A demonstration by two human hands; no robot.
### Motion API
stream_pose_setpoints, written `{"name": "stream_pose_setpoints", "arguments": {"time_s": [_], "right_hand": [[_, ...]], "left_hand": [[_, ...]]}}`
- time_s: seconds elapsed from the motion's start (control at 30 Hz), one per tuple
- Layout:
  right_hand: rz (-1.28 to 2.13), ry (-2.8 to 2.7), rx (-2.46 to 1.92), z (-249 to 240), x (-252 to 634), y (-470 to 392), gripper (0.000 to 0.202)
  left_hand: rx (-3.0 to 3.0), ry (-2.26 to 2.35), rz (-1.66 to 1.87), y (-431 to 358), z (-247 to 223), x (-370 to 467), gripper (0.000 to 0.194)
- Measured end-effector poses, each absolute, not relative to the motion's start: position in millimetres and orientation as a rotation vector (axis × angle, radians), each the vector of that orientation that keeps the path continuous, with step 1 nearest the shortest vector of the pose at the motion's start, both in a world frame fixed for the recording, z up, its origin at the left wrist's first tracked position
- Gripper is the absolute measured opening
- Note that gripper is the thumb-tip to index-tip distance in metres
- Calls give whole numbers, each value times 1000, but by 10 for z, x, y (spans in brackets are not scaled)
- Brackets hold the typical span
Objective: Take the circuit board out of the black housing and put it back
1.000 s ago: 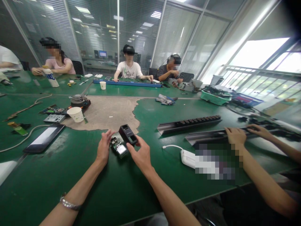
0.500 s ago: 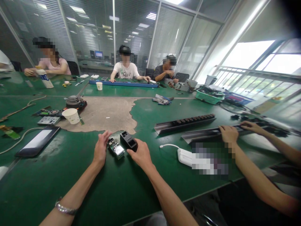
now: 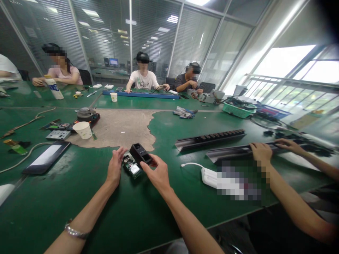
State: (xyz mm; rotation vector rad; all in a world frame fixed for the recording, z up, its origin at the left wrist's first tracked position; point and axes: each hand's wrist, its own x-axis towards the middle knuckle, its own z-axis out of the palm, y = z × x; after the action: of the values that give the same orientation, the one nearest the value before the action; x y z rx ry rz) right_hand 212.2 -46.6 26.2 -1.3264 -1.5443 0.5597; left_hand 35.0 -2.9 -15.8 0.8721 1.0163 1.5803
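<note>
Your right hand [image 3: 159,173] grips one black rectangular housing [image 3: 138,152], covering its near end; your left hand [image 3: 114,169] is loosely open beside one circuit board [image 3: 131,165] — contact is hard to make out. The housing, with squared cutouts, sits just right of the shiny-patched board — both at the smooth green table [image 3: 148,215].

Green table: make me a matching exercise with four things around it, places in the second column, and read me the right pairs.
1. Black case
2. Circuit board
3. Silver band
4. Basket

A. Toward the windows
B. Around the left wrist
C. In the right hand
D. Beside the left hand

Pairs: 1-C, 2-D, 3-B, 4-A.
</note>
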Motion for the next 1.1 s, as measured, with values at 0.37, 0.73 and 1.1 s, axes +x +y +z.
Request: {"name": "stream_pose_setpoints", "arguments": {"time_s": [0.37,0.73,1.1], "right_hand": [[464,-1708,-1250,253,1915,-603,40],[322,-1809,-1266,215,1877,-627,42],[339,-1864,-1364,75,1887,-664,56]], "left_hand": [[840,1036,1584,-3,-214,338,60],[855,1053,1634,-20,-198,344,61],[880,1122,1651,-6,-206,324,61]]}}
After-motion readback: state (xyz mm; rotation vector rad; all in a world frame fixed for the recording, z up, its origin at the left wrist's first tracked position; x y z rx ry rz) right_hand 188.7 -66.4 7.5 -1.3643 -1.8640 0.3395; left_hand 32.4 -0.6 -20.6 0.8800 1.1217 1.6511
